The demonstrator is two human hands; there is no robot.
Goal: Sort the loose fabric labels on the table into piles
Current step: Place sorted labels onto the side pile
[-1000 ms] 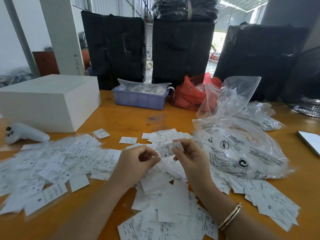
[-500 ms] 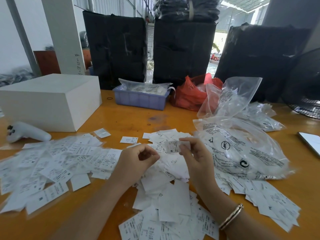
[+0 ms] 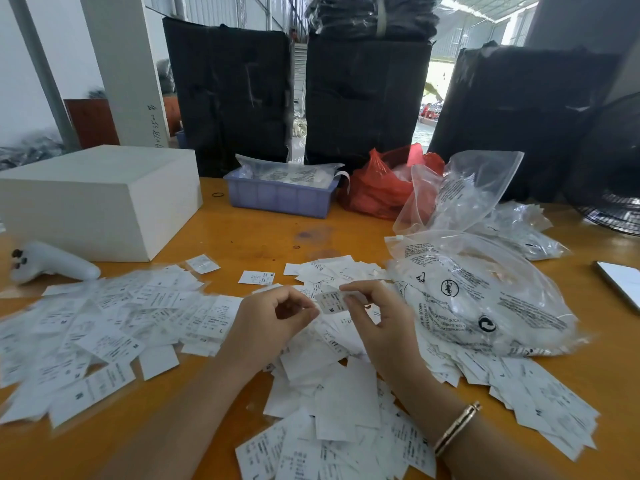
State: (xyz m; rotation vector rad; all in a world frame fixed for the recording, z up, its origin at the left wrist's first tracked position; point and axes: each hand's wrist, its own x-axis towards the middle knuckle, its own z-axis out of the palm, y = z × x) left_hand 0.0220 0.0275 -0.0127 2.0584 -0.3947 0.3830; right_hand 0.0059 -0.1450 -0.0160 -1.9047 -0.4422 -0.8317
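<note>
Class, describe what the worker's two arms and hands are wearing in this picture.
Both forearms are bare, with no sleeves in view and no gloves. The right hand has a slim gold-coloured bangle at its wrist. The left hand shows no jewellery.

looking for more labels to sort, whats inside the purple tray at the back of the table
Inside the purple tray lies a clear plastic bag holding what look like printed labels. The bag covers the tray's inside, so anything beneath it, and how many labels it holds, cannot be seen.
</note>
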